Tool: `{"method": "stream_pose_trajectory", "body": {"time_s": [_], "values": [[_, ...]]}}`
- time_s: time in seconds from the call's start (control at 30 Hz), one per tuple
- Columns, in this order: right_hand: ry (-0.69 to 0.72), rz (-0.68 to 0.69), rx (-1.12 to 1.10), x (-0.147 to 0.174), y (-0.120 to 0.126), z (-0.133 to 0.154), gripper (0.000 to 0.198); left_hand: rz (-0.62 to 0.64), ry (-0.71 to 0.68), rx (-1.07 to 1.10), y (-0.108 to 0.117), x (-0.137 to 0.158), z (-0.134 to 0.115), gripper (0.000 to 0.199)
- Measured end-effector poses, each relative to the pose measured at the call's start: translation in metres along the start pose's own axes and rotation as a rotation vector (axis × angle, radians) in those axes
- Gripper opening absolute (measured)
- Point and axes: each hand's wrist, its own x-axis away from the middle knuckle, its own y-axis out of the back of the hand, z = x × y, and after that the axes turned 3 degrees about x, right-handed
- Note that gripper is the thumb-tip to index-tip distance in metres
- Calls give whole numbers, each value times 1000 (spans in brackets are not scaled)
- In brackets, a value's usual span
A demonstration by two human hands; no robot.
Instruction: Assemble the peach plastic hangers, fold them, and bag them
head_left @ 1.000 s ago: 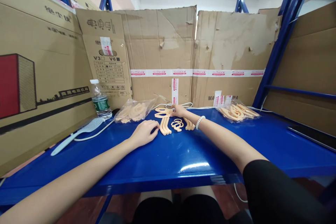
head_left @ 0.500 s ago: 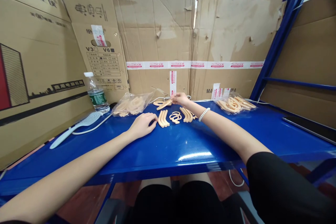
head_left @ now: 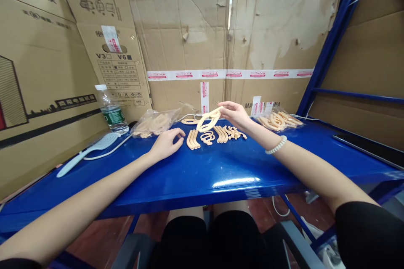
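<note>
My right hand (head_left: pixel 235 113) pinches a pale wooden oval piece with open loops (head_left: pixel 207 122), lifted above the blue table. Beneath it lie several curved wooden strips (head_left: pixel 192 139), some thin curled pieces (head_left: pixel 207 137), a second row of curved strips (head_left: pixel 221 134) and a heap of small knobby pieces (head_left: pixel 236 132). Behind, a flat wooden oval piece (head_left: pixel 188 121) rests on the table. My left hand (head_left: pixel 166 144) lies on the tabletop left of the strips, its fingers loosely bent with thumb apart and nothing in them.
Plastic bags of wooden parts lie at left (head_left: pixel 155 122) and right (head_left: pixel 277 120). A water bottle (head_left: pixel 111 111) and a light blue hairbrush (head_left: pixel 88 153) are at far left. A dark flat device (head_left: pixel 372 150) is at the right edge. Cardboard (head_left: pixel 183 42) walls the back.
My right hand has moved right and toward me, raising and turning the wooden oval piece so its loops show. My left hand has shifted slightly away from the strips.
</note>
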Motion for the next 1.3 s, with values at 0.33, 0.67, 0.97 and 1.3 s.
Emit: {"method": "stream_pose_trajectory", "body": {"time_s": [0.33,0.67,0.97,1.3], "values": [[-8,131,34,31,-11,8,30,-37,116,355,-5,-31,-48,33],[-9,244,51,52,-28,11,27,9,190,589,-14,-16,-66,29],[-254,243,42,46,-12,14,31,-114,266,681,-16,-16,-61,27],[-303,91,181,41,-2,18,12,-296,329,793,-16,-20,-48,32]]}}
